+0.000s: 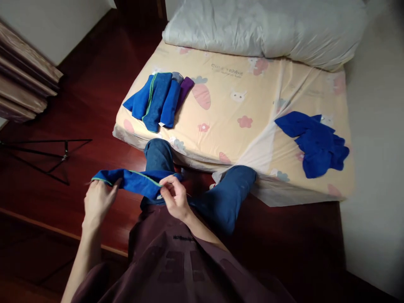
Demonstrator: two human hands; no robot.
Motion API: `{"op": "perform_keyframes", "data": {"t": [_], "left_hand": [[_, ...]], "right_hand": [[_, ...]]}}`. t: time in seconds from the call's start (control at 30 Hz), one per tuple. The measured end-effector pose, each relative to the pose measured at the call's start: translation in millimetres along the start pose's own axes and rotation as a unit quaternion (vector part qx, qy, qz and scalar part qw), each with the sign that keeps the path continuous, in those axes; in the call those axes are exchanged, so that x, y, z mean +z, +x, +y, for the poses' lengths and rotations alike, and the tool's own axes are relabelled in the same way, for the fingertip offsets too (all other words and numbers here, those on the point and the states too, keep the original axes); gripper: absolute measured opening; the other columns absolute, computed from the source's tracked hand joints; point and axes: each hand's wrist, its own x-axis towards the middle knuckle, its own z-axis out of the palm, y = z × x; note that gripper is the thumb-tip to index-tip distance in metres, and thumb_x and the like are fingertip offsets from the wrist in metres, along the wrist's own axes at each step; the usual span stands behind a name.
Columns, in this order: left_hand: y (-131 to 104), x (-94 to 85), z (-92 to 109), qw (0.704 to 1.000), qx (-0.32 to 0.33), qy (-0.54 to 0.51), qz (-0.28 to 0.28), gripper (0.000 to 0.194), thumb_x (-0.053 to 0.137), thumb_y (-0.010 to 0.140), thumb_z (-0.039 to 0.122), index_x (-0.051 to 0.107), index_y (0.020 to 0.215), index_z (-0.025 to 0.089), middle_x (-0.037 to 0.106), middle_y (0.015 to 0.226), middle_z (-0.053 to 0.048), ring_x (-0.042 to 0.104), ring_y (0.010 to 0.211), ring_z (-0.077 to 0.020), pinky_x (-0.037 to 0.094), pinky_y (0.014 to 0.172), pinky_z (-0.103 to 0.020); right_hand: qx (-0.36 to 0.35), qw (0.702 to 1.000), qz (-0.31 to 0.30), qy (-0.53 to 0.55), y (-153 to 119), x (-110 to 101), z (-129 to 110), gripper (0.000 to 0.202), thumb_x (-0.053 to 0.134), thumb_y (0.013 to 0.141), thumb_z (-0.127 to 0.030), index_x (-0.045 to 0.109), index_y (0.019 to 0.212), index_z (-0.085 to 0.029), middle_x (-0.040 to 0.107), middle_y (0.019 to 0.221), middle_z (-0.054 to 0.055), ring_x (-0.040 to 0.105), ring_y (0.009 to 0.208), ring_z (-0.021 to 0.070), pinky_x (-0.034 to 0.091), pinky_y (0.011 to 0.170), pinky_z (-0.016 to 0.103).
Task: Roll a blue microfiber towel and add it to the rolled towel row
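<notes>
Both hands, left hand (97,202) and right hand (175,198), fingers closed on a blue cloth (135,182).

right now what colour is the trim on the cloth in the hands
Green trim on blue cloth, clearest in the head view.

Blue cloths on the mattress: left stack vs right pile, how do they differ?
The left stack is folded into neat overlapping strips near the mattress's front-left corner; the right pile lies crumpled and unfolded near the right edge. The left stack shows green edging and includes a grey and a purple piece; the right pile looks all blue. Both rest on the patterned mattress, untouched; the left hand and right hand hold a third blue cloth.
</notes>
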Motion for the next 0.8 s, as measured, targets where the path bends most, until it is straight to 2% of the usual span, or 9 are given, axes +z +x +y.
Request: {"op": "perform_keyframes", "data": {"t": [0.07,0.13,0.23,0.3,0.33,0.5,0.63,0.73,0.8], "left_hand": [[-12.5,-10.9,8.2,0.991,0.052,0.113,0.043,0.049,0.059,0.094,0.052,0.061,0.117,0.009,0.056,0.141,-0.021,0.045,0.14,-0.0507,0.037,0.115,-0.068],[-21.4,-18.1,18.8,0.986,0.138,0.081,0.049,0.054,0.059,0.093,0.052,0.058,0.132,0.014,0.048,0.154,-0.016,0.04,0.147,-0.0449,0.033,0.121,-0.063],[-25.0,-22.9,31.3,0.96,0.229,-0.064,-0.149,0.054,0.067,0.078,0.049,0.068,0.124,0.022,0.063,0.141,-0.011,0.052,0.14,-0.0373,0.038,0.122,-0.051],[-23.7,-23.8,34.9,0.934,0.202,-0.125,-0.267,0.049,0.07,0.068,0.044,0.075,0.112,0.024,0.071,0.126,-0.011,0.064,0.125,-0.0371,0.049,0.113,-0.047],[-22.9,-23.9,35.4,0.93,0.178,-0.135,-0.291,0.047,0.071,0.065,0.041,0.076,0.108,0.024,0.073,0.12,-0.011,0.067,0.119,-0.037,0.052,0.108,-0.046],[-20.2,-22.9,33.0,0.933,0.18,-0.095,-0.295,0.049,0.079,0.064,0.049,0.077,0.106,0.023,0.076,0.106,-0.009,0.071,0.1,-0.0322,0.058,0.091,-0.035],[-18.0,-22.8,27.0,0.939,0.19,-0.074,-0.279,0.051,0.07,0.075,0.066,0.079,0.092,0.019,0.076,0.088,-0.008,0.069,0.074,-0.0243,0.054,0.068,-0.027],[-19.2,-25.6,15.0,0.945,0.22,-0.103,-0.218,0.045,0.068,0.08,0.062,0.08,0.084,0.019,0.077,0.082,-0.006,0.069,0.069,-0.023,0.053,0.067,-0.027],[-23.5,-31.9,4.8,0.955,0.231,-0.129,-0.133,0.036,0.071,0.081,0.056,0.08,0.083,0.021,0.078,0.082,-0.002,0.07,0.07,-0.0228,0.055,0.072,-0.029]], "right_hand": [[-0.007,0.999,-0.054,-0.004,0.5,18.0,-0.3,0.02,0.062,0.098,-0.044,0.065,0.1,-0.025,0.069,0.099,0.002,0.069,0.083,0.0147,0.062,0.079,0.029],[-0.018,0.994,-0.103,-0.022,-0.6,32.8,2.5,0.016,0.064,0.098,-0.041,0.067,0.099,-0.025,0.072,0.1,0.003,0.071,0.09,0.0164,0.063,0.087,0.032],[-0.021,0.989,-0.137,-0.053,-4.3,45.2,7.9,0.011,0.066,0.097,-0.036,0.07,0.097,-0.026,0.074,0.099,0.003,0.072,0.096,0.0175,0.061,0.096,0.034],[-0.013,0.99,-0.124,-0.059,-6.6,47.0,10.1,0.011,0.066,0.097,-0.037,0.07,0.097,-0.026,0.074,0.099,0.002,0.072,0.099,0.0177,0.06,0.099,0.034],[-0.008,0.992,-0.11,-0.059,-7.5,46.4,10.6,0.012,0.066,0.097,-0.038,0.07,0.097,-0.027,0.074,0.099,0.002,0.072,0.1,0.0179,0.06,0.1,0.034],[-0.001,0.997,-0.064,-0.051,-8.8,38.2,12.4,0.016,0.066,0.097,-0.041,0.071,0.1,-0.026,0.074,0.101,0.003,0.073,0.095,0.0179,0.062,0.094,0.034],[-0.019,0.992,-0.101,-0.078,-6.1,33.5,19.2,0.019,0.072,0.094,-0.044,0.072,0.101,-0.026,0.073,0.103,0.004,0.071,0.099,0.0184,0.062,0.095,0.035],[-0.033,0.98,-0.158,-0.119,-4.4,30.1,29.4,0.038,0.085,0.083,-0.045,0.071,0.113,-0.025,0.071,0.115,0.006,0.068,0.112,0.0199,0.059,0.102,0.035],[-0.039,0.97,-0.191,-0.143,-5.0,24.7,37.9,0.046,0.087,0.081,-0.043,0.069,0.119,-0.023,0.071,0.12,0.008,0.068,0.115,0.0196,0.058,0.104,0.034]]}}
